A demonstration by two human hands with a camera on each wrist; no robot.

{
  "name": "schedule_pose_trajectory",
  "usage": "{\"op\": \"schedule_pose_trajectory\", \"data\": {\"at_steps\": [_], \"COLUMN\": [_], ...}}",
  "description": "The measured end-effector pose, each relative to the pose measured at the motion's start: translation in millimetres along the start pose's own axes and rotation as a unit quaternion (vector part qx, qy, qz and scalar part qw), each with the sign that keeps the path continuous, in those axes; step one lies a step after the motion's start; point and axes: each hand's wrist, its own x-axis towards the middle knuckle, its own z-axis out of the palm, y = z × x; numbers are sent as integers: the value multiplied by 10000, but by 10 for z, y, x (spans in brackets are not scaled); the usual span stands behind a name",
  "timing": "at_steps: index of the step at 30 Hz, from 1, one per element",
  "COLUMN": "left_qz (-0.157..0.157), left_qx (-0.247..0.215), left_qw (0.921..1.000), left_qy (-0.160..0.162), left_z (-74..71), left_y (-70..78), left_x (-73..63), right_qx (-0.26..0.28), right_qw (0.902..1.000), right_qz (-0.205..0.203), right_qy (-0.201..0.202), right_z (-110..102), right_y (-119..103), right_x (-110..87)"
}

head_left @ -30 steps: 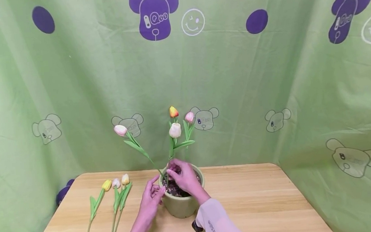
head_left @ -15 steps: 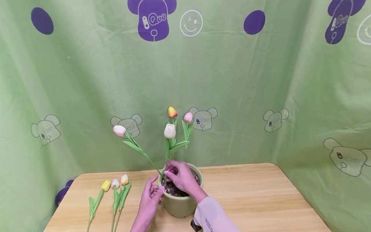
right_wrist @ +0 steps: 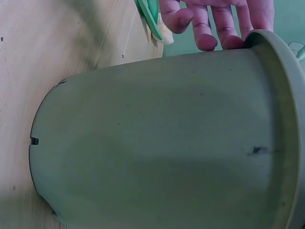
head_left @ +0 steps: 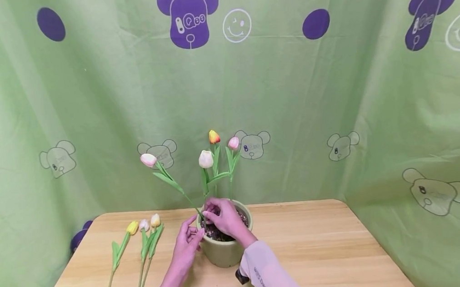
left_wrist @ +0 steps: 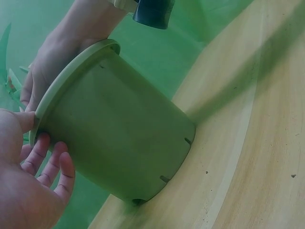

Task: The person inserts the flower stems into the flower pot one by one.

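Observation:
A green flower pot [head_left: 223, 255] filled with dark soil [head_left: 218, 234] stands on the table. At its left rim is my left hand [head_left: 185, 247], holding the edge; in the left wrist view its thumb lies at the rim [left_wrist: 62, 78] and its fingers [left_wrist: 62, 176] curl against the outer wall. Over the soil, my right hand [head_left: 227, 219] pinches the stem of a white tulip [head_left: 206, 159]. The stem's lower end is hidden by the fingers. A pink-white tulip [head_left: 148, 159] leans left from the pot. An orange-yellow tulip [head_left: 214, 136] and a pink tulip [head_left: 233, 143] stand behind.
Left of the pot, a yellow tulip [head_left: 132, 227], a pale lilac tulip [head_left: 144, 225] and a cream tulip [head_left: 155, 220] lie on the wooden table [head_left: 312, 241]. A green printed curtain [head_left: 274, 89] hangs behind and at both sides.
The white tulip's head has swung left, away from in front of the orange-yellow one. My right hand has shifted slightly left with the stem. My left hand stays at the rim.

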Motion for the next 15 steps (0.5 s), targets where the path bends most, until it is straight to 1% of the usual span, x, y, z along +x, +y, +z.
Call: {"op": "schedule_pose_trajectory", "data": {"at_steps": [5,8,11,15], "left_qz": [10,0,-9,8], "left_qx": [17,29,66,105], "left_qw": [10000,10000,10000,9999], "left_qy": [-41,-59,-50,-14], "left_z": [-5,-1,-2,-5], "left_y": [-26,-26,-25,-4], "left_x": [-9,-13,-13,-14], "right_qx": [330,391,414,288], "right_qw": [9991,9987,9985,9989], "right_qz": [248,315,342,307], "right_qy": [-45,-10,76,204], "right_z": [20,25,9,-22], "right_y": [28,54,45,19], "right_x": [-5,-10,-15,-17]}}
